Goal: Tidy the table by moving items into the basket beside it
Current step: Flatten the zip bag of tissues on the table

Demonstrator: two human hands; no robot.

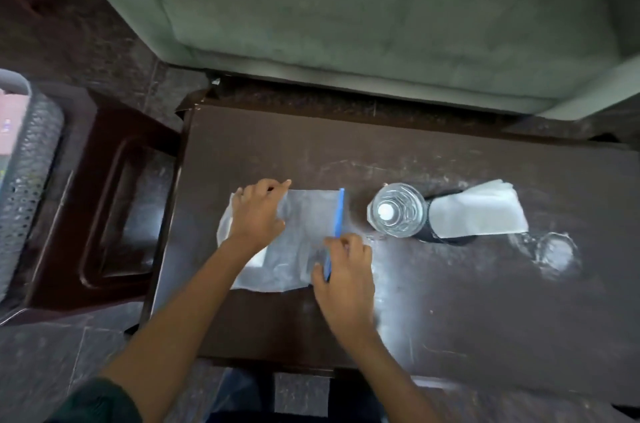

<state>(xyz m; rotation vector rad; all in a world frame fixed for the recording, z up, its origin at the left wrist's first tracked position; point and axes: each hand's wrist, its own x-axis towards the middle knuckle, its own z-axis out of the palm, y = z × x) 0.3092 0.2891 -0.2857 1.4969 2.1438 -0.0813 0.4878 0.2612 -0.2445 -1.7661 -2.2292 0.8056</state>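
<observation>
**Both hands on the clear bag, left of centre**

From my feed, the clear plastic bag lies flat on the table, a little left of the frame's middle, with its blue closing strip running along its right edge. My left hand rests on the bag's upper left part, knuckles bent and one finger reaching toward the far edge. The blur keeps me from telling whether it pinches the plastic or only presses it. My right hand sits at the bag's lower right corner, fingers curled round the lower end of the blue strip. The two hands are apart, with the bag's middle between them.

Just right of the strip stands a clear water bottle, seen from above with its white cap. Touching it on the right is a black cup with a white napkin folded over it. Farther right, toward the lower right, stands a clear glass.

At the left edge of the frame, the grey perforated basket sits on a dark stool beside the table. A green sofa fills the top of the frame.
</observation>
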